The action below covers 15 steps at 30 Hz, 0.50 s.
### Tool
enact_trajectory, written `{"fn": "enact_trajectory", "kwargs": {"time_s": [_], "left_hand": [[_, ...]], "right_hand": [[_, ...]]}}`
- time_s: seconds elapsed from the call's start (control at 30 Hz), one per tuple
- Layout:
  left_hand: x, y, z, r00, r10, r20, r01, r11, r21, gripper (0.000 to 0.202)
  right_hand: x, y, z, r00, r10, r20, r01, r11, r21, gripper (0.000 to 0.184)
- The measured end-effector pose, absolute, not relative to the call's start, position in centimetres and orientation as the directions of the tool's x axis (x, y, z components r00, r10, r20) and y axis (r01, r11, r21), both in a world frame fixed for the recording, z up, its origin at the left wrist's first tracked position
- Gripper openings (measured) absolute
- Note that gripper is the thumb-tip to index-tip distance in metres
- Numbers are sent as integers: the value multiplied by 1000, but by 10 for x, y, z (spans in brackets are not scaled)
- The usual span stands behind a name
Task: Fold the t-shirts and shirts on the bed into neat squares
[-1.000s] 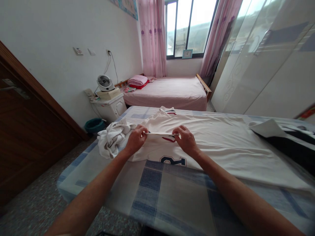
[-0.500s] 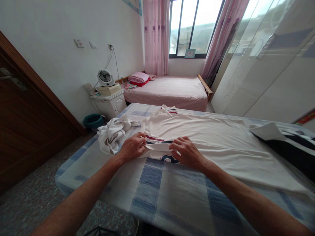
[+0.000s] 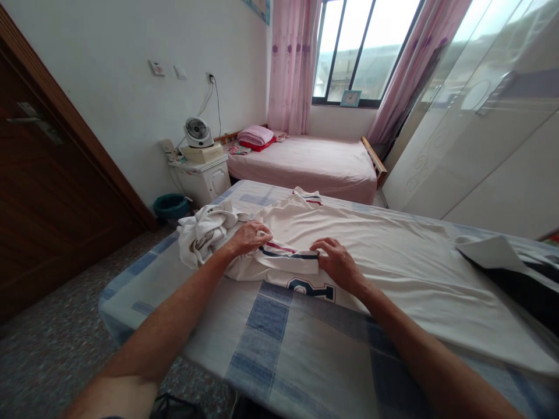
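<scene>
Covered in blue and white checks, the bench [image 3: 329, 343] spreads across the lower frame. Bare forearms [image 3: 174, 305] reach over it from the lower corners, slanting inward, backs of the hands turned up. Dark lettering [image 3: 313, 290] on the white garment [image 3: 371, 233] shows near the bench's front edge. Just beyond, mid-frame, the garment's striped band [image 3: 288, 262] lies between the hands: the fingers of the left hand [image 3: 252, 237] pinch its left end, while those of the right hand [image 3: 339, 265] bend onto its right end, touching; whether they grip, I cannot tell. More of the garment stretches rightward. Crumpled white cloth [image 3: 204, 233] lies just left of the left hand. Farther off, upper centre, stands a pink bed [image 3: 314, 160].
</scene>
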<state>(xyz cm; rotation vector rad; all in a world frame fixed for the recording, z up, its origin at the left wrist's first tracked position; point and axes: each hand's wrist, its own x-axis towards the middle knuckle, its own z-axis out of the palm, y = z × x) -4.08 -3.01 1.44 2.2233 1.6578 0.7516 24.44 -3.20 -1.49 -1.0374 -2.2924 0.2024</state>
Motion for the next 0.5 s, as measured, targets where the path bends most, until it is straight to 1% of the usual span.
{"fn": "enact_trajectory", "kwargs": {"time_s": [0.17, 0.3, 0.37, 0.43, 0.5], "left_hand": [[-43, -25, 2, 165, 953, 253, 786, -282, 550, 20], [-46, -20, -10, 1, 969, 246, 703, -176, 689, 22], [-46, -18, -14, -67, 972, 225, 676, -122, 727, 22], [-45, -17, -16, -73, 971, 228, 705, -112, 700, 21], [-44, -17, -14, -50, 967, 251, 774, -122, 621, 19]], "right_hand": [[239, -30, -24, -408, 744, 529, 597, 656, -463, 23], [239, -31, -20, -321, 750, 579, 608, 631, -482, 18], [240, -31, -20, -286, 765, 576, 644, 599, -476, 15], [241, -31, -21, -296, 791, 535, 683, 567, -461, 16], [243, -32, -22, -322, 814, 484, 712, 545, -442, 19]]}}
